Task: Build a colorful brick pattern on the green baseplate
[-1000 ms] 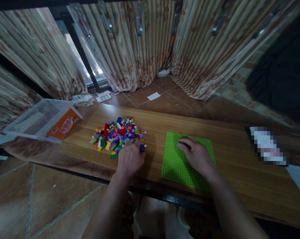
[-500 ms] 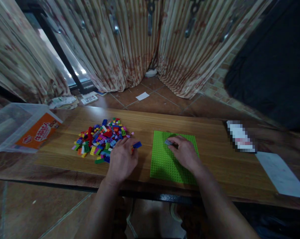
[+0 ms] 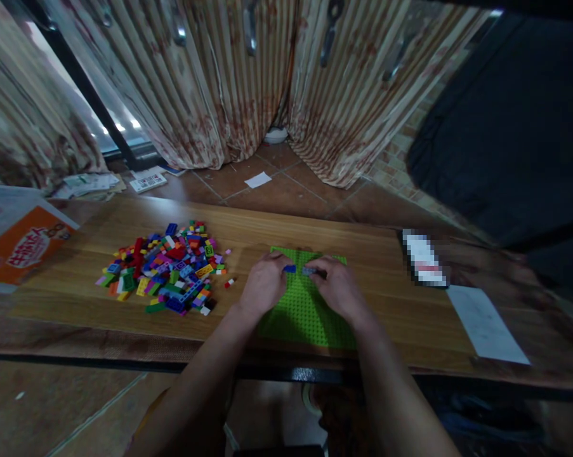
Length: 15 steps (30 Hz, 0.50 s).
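Note:
My left hand (image 3: 266, 282) is closed on a blue toy brick (image 3: 290, 269), its fingers over the upper left part of a green studded baseplate (image 3: 309, 317). Close by on the right, my right hand (image 3: 337, 284) pinches a small grey brick (image 3: 309, 271) above the same plate. A narrow gap separates the two bricks. Whether either one touches the studs, I cannot tell. To the left of my left hand lies a heap of mixed coloured bricks (image 3: 172, 270), with a few loose pieces at its right side.
A clear plastic box (image 3: 10, 197) with an orange label stands at the table's left end. On the right lie a blurred-out phone-like object (image 3: 424, 259) and a white sheet of paper (image 3: 488, 324). Curtains (image 3: 210, 82) hang beyond the wooden table (image 3: 386, 304).
My left hand has moved right with the blue brick, from beside the heap to over the baseplate. My right hand stays over the plate with the grey brick. The camera view has shifted right.

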Each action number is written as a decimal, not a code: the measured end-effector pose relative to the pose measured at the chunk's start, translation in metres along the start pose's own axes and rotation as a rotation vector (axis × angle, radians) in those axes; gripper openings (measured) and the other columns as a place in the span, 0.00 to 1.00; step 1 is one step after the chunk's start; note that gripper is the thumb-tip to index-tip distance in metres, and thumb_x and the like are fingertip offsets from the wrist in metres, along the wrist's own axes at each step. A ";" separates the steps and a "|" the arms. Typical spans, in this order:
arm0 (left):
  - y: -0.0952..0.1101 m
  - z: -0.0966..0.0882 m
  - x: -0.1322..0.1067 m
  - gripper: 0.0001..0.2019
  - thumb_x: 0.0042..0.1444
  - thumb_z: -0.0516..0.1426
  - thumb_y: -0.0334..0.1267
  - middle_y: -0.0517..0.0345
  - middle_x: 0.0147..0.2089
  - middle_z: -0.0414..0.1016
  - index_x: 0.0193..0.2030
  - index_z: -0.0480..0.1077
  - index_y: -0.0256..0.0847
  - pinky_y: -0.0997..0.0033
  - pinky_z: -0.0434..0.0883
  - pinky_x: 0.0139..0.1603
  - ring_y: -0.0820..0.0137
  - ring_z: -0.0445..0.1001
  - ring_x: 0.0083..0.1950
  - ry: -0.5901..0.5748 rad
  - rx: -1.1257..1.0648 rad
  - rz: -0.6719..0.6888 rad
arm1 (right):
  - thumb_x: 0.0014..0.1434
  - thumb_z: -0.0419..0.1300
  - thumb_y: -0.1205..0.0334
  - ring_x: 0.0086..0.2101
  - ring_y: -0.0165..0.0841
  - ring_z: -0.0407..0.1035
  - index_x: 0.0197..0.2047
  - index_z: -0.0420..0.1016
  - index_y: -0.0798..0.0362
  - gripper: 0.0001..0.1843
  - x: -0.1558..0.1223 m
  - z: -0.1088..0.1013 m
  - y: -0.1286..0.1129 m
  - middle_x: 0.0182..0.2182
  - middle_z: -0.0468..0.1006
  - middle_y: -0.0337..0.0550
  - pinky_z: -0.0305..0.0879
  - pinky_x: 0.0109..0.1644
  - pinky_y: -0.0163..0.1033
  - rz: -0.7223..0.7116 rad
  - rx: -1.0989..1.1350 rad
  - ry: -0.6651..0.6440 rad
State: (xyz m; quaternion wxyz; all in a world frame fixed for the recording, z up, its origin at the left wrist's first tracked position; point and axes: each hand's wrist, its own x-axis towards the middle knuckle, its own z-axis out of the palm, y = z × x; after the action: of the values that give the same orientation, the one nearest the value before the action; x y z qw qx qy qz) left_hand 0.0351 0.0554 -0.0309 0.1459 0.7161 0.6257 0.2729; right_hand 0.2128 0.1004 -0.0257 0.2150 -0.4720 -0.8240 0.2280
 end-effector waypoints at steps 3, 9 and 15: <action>-0.002 0.002 0.000 0.15 0.54 0.53 0.23 0.55 0.44 0.77 0.42 0.77 0.42 0.66 0.70 0.55 0.67 0.74 0.48 0.026 -0.040 -0.029 | 0.55 0.59 0.74 0.40 0.36 0.71 0.40 0.79 0.50 0.13 -0.001 0.001 0.000 0.37 0.78 0.44 0.66 0.49 0.44 -0.017 0.017 0.005; -0.002 0.004 0.001 0.15 0.54 0.53 0.23 0.56 0.43 0.78 0.40 0.78 0.43 0.67 0.70 0.56 0.69 0.75 0.47 0.053 -0.077 -0.046 | 0.56 0.59 0.73 0.42 0.37 0.72 0.40 0.80 0.49 0.13 -0.003 0.003 -0.004 0.39 0.79 0.44 0.65 0.52 0.45 -0.026 0.036 -0.007; -0.002 0.002 0.001 0.15 0.54 0.53 0.23 0.56 0.43 0.78 0.41 0.78 0.42 0.67 0.71 0.55 0.69 0.76 0.46 0.036 -0.084 -0.029 | 0.56 0.59 0.74 0.41 0.37 0.72 0.39 0.80 0.50 0.12 -0.001 -0.002 0.000 0.38 0.79 0.44 0.65 0.51 0.45 0.003 0.018 0.020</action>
State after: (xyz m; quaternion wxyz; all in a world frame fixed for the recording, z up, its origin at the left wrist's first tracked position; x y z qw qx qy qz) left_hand 0.0347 0.0567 -0.0334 0.1687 0.6952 0.6265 0.3094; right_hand 0.2143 0.0995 -0.0245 0.2270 -0.4734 -0.8192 0.2309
